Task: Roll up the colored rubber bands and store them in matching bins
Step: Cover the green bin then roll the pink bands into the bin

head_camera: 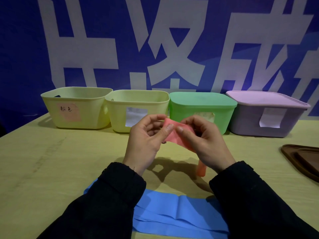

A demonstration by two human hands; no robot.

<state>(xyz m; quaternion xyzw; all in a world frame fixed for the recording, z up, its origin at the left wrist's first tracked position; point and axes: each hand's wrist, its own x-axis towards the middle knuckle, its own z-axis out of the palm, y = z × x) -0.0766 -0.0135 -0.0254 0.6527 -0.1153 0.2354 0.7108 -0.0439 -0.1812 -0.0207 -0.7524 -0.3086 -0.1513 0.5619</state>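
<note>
**Observer:** Nearest your body, across the table edge (43, 161), lies the blue band (174, 213), flat and unrolled, long axis running left to right, partly under both dark sleeves. Neither hand touches it.

**Recorder:** And the pink band?

**Observer:** Further out, lifted above the table. Your left hand (146, 140) pinches the top end of the pink band (174, 133) between thumb and curled fingers; your right hand (203, 140) does the same just beside it, thumbs nearly meeting. Both hands are closed on it.

**Recorder:** Axis of that band?

**Observer:** Key relation: the held end sits between your hands, and the free length runs down and toward you, passing behind your right wrist, with its tail showing near the table below. So the roll, in my judgement, has to travel from the fingertips down along that hanging length. It looks barely started.

**Recorder:** Bins?

**Observer:** Farthest back, a row of four against the blue banner. The pink-labelled bin (76, 107) is leftmost and open, well to the left of your hands, so your left hand is nearer to it. Next sits a second yellow bin (138, 111), open, then a lidded green bin (202, 109), then a lidded purple bin (265, 114). A brown tray (303, 161) lies at the right edge.
</note>
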